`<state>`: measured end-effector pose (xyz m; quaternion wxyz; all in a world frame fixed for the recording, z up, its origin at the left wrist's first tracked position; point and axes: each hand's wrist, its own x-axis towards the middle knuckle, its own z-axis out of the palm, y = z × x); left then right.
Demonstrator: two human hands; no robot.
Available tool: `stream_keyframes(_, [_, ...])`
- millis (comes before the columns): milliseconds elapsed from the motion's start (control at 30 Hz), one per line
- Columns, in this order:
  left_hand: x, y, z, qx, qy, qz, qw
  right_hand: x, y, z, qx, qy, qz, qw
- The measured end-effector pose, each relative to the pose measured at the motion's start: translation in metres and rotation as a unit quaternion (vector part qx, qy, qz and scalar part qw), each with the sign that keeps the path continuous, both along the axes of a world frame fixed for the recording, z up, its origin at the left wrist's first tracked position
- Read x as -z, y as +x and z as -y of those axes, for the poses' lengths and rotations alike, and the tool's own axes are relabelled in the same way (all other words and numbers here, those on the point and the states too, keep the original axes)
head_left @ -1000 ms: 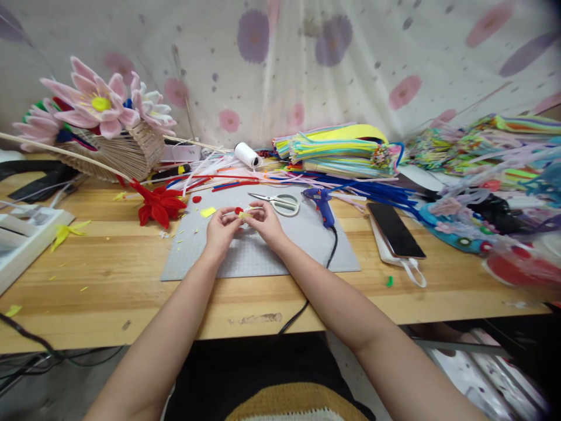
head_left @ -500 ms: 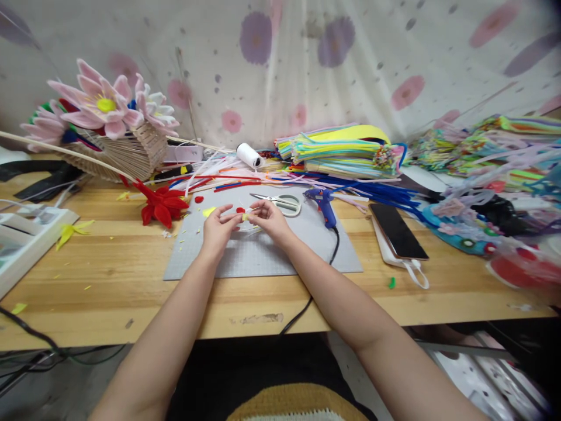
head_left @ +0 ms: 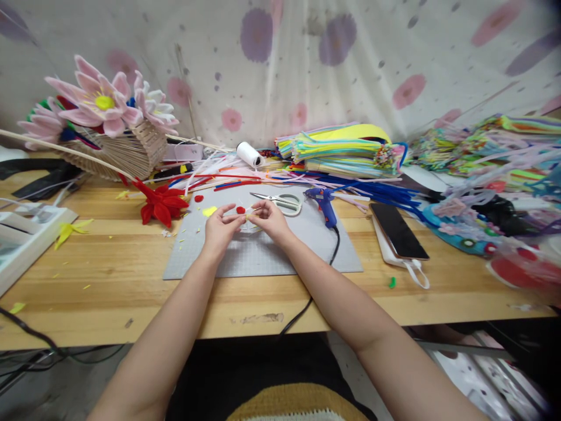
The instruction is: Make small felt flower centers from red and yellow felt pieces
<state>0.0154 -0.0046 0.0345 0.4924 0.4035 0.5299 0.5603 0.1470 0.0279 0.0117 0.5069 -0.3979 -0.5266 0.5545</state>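
Above the grey cutting mat (head_left: 254, 263), my left hand (head_left: 218, 231) and my right hand (head_left: 272, 223) meet fingertip to fingertip. Both are closed in a pinch on a small yellow piece (head_left: 246, 217), mostly hidden by the fingers. Thin pale strands show around the fingertips; what they are is too fine to tell. A small red disc (head_left: 241, 210) appears just beyond the fingers, and another red piece (head_left: 198, 199) lies at the mat's upper left. A yellow scrap (head_left: 210, 211) is beside my left hand. Scissors (head_left: 284, 203) lie behind my right hand.
A blue glue gun (head_left: 323, 206) rests on the mat, its cord running to the front edge. Left are a red flower (head_left: 162, 204), a yellow flower (head_left: 70, 231) and a power strip (head_left: 35, 240). A phone (head_left: 398, 231) lies right; pipe cleaner bundles (head_left: 346, 152) line the back.
The yellow piece shows less between my fingertips than before. My hands have barely shifted and keep their pinch.
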Motion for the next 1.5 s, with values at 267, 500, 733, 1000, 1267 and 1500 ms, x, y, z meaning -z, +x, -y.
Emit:
stream_keyframes(267, [0.0047, 0.001, -0.0013, 0.002, 0.01, -0.044, 0.999, 0.0001, -0.0011, 0.0001, 0.012, 0.002, 0.023, 1.0])
stream_keyframes(500, [0.0092, 0.0, -0.0028, -0.01, 0.013, -0.059, 0.998, -0.0032, -0.0003, 0.0031, 0.001, 0.001, 0.043, 0.999])
stream_keyframes(733, [0.0051, 0.0036, -0.0003, -0.052, -0.007, -0.003, 0.999, -0.0032, -0.0021, 0.0045, -0.011, 0.013, 0.02, 1.0])
stream_keyframes(1000, [0.0033, 0.0065, 0.0002, -0.046, -0.019, 0.055, 0.997, 0.0036, -0.0068, 0.0034, 0.012, 0.002, 0.019, 1.0])
stream_keyframes(1267, [0.0011, 0.0017, 0.001, 0.003, -0.027, 0.037, 0.999, -0.0033, -0.0017, 0.0058, -0.02, -0.021, 0.008, 1.0])
stream_keyframes(1500, [0.0049, 0.0028, -0.001, -0.029, -0.031, 0.043, 0.998, -0.0022, -0.0033, 0.0057, -0.018, -0.023, 0.001, 1.0])
